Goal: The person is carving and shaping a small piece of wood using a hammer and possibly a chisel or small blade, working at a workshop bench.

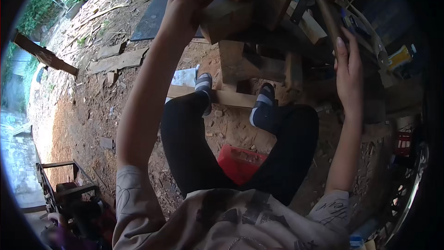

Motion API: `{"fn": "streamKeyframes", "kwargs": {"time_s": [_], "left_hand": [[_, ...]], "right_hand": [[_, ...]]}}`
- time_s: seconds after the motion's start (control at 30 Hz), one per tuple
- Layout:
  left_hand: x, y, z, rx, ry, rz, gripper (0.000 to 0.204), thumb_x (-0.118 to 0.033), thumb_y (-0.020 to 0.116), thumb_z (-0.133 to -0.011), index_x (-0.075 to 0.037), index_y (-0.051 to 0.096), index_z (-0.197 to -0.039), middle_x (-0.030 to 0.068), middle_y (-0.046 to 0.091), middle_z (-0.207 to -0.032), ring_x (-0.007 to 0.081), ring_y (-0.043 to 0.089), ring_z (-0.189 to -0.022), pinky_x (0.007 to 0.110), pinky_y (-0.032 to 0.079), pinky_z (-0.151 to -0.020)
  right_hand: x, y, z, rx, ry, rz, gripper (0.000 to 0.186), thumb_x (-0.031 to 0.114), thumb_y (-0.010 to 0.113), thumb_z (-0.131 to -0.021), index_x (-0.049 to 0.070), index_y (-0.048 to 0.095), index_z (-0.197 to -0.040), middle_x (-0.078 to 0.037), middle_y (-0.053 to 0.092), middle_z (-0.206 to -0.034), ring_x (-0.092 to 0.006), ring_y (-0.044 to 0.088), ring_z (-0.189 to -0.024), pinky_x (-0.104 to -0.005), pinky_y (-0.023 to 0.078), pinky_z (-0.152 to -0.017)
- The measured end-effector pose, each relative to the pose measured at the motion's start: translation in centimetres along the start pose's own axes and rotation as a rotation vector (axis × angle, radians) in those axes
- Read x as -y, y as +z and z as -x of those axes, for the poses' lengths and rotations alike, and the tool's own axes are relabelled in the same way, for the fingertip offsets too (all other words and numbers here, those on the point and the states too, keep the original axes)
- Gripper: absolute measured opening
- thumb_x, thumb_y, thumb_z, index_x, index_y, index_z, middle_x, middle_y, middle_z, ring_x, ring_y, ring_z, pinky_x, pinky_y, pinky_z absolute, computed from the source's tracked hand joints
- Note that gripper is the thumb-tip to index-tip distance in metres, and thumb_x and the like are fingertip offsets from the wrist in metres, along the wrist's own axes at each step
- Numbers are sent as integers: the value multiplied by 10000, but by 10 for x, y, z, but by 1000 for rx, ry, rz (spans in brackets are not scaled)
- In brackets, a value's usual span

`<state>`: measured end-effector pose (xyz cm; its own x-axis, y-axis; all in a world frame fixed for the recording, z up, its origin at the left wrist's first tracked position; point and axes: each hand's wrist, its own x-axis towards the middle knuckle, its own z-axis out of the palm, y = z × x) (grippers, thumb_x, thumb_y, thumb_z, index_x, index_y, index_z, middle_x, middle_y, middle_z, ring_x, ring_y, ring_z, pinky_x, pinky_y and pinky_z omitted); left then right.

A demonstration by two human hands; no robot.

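We see a dirt yard strewn with wood scraps and planks (121,60). Our left hand (187,4) reaches up on a long, nearly straight arm, fingers curled over the wooden block (226,16) on the cluttered workbench (277,41) — clamped on its top edge. A red crate (240,163) sits between our legs. Our right hand (349,71) rises, fingers together — laid flat on a wooden handle (329,18).

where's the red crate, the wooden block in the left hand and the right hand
red crate (238,163): head view, on its top face between the legs
wooden block (224,21): head view, on its lit front face
left hand (185,7): head view, back of the hand
right hand (348,71): head view, back of the hand
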<state>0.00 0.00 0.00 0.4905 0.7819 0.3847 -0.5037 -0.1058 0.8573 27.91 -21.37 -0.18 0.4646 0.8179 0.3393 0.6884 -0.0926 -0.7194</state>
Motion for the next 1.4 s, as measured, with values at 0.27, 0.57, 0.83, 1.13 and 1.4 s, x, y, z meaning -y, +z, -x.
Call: {"fn": "streamKeyframes", "kwargs": {"time_s": [0.27,0.57,0.83,1.13,1.4], "left_hand": [[-4,5,4,-188,-188,-64,381,-334,567,-1073,-100,550,-1373,56,701,-1117,179,693,-1047,312,591,-819],[-2,-21,25,21,-7,-218,761,-341,737,-961,-91,356,-1570,130,480,-1520,306,429,-1459,424,445,-1151],[-15,21,31,-306,-35,-404,615,-407,676,-946,-19,494,-1387,152,612,-1210,293,584,-1137,412,507,-943],[6,-8,23,84,198,-664,1010,-403,917,-761,19,393,-1515,226,544,-1434,361,543,-1349,466,499,-1091],[3,-9,25,130,206,-761,889,-259,864,-848,-61,365,-1557,224,521,-1470,366,530,-1369,484,538,-1065]], "right_hand": [[0,7,9,-9,-91,-56,475,419,425,-1119,93,498,-1456,-115,630,-1115,-192,600,-984,-367,489,-896],[10,6,17,-32,-118,-151,436,391,456,-1113,117,526,-1445,-16,515,-894,-85,465,-734,-264,434,-670],[17,5,21,-21,-114,-169,451,403,441,-1117,125,520,-1462,-2,526,-874,-68,453,-714,-237,413,-644],[25,8,20,-23,-146,-136,481,405,454,-1111,73,524,-1452,-81,623,-1000,-148,593,-880,-325,506,-827],[29,2,9,-107,-231,155,497,426,514,-1079,34,533,-1385,-202,643,-1240,-330,668,-1086,-408,523,-936]]}}
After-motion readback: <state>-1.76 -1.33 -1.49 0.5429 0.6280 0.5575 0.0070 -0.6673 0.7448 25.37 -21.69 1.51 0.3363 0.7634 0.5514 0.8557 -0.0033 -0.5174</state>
